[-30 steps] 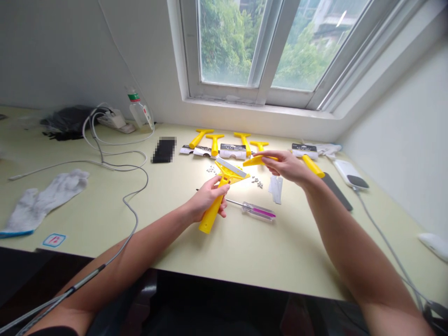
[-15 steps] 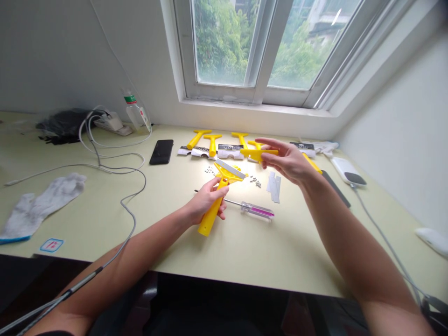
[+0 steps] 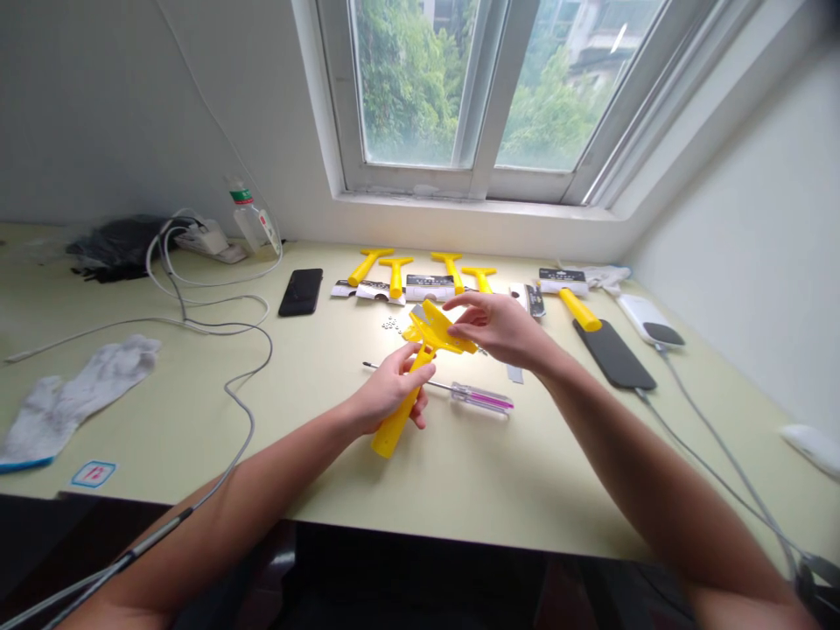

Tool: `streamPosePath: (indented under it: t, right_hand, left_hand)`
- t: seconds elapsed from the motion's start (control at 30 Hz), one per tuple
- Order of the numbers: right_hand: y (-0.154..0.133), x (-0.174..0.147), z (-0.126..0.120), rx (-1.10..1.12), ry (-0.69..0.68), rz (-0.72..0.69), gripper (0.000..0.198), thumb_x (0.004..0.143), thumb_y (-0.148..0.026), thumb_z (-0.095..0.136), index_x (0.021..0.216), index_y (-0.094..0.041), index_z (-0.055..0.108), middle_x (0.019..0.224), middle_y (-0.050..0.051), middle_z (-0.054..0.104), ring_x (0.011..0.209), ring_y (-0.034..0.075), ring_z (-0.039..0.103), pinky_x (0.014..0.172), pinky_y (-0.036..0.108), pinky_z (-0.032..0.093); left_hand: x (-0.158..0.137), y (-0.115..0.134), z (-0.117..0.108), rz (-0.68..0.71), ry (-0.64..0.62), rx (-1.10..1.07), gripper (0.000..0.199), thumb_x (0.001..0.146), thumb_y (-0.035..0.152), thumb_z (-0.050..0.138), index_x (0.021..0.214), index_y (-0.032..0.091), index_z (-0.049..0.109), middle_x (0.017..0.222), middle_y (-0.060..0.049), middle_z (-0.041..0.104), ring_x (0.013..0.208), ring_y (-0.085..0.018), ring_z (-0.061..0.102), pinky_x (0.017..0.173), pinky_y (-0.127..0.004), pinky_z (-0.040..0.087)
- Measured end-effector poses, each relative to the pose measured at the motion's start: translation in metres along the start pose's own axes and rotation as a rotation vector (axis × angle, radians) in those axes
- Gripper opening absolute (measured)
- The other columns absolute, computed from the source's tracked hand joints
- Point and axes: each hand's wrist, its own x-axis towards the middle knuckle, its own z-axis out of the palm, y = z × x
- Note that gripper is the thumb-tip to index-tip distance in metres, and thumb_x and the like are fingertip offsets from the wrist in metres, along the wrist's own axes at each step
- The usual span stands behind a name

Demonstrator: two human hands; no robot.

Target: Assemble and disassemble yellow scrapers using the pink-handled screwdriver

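My left hand (image 3: 387, 389) is closed round the handle of a yellow scraper (image 3: 397, 429), its head tilted up and away from me. A yellow plastic cover plate (image 3: 441, 324) is pinched in the fingers of my right hand (image 3: 502, 328) and lies against the scraper's head. Part of a grey blade shows at the head's upper left. Behind the head, yellow pieces (image 3: 412, 334) lie on the table, partly hidden. A screwdriver (image 3: 482, 398) with a clear and purple handle lies beneath my hands. One loose blade (image 3: 515, 374) pokes out below my right wrist.
Small nuts (image 3: 392, 325) are scattered left of the scraper head. Several yellow scrapers (image 3: 395, 278) and black-and-white packages (image 3: 430, 287) line the back. A phone (image 3: 301, 291) lies at left, a dark phone (image 3: 615, 354) at right. A cable (image 3: 253, 398) crosses my left forearm.
My right hand has brought the cover plate down and left onto the scraper's head, over the blade. The left hand holds the scraper nearly as before.
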Motion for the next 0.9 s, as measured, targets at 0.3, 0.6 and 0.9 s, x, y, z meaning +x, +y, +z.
streamPosePath:
  t: [0.3, 0.6, 0.9]
  right_hand:
    - [0.0, 0.001, 0.008, -0.059, 0.036, -0.026, 0.011, 0.081, -0.028, 0.068, 0.087, -0.021, 0.072, 0.076, 0.001, 0.072, 0.066, 0.014, 0.066, 0.059, 0.025, 0.049]
    - [-0.001, 0.001, 0.012, 0.09, 0.045, 0.048, 0.019, 0.078, -0.037, 0.071, 0.084, -0.019, 0.07, 0.066, 0.0, 0.066, 0.057, 0.011, 0.057, 0.049, 0.023, 0.04]
    - [-0.003, 0.0, 0.014, -0.074, 0.139, -0.008, 0.016, 0.077, -0.037, 0.073, 0.078, -0.021, 0.071, 0.07, -0.001, 0.065, 0.064, 0.012, 0.055, 0.059, 0.027, 0.04]
  left_hand:
    - [-0.001, 0.001, 0.001, -0.011, -0.02, -0.01, 0.053, 0.086, 0.039, 0.067, 0.13, 0.024, 0.042, 0.089, 0.003, 0.044, 0.051, -0.006, 0.051, 0.042, -0.026, 0.055]
    - [-0.002, 0.003, 0.001, 0.013, -0.034, -0.017, 0.045, 0.086, 0.039, 0.067, 0.122, 0.023, 0.045, 0.089, 0.003, 0.043, 0.05, -0.006, 0.05, 0.04, -0.025, 0.054]
    - [-0.003, 0.002, 0.0, 0.037, -0.098, -0.022, 0.041, 0.089, 0.038, 0.064, 0.124, 0.025, 0.046, 0.087, 0.004, 0.044, 0.05, -0.006, 0.05, 0.04, -0.024, 0.053]
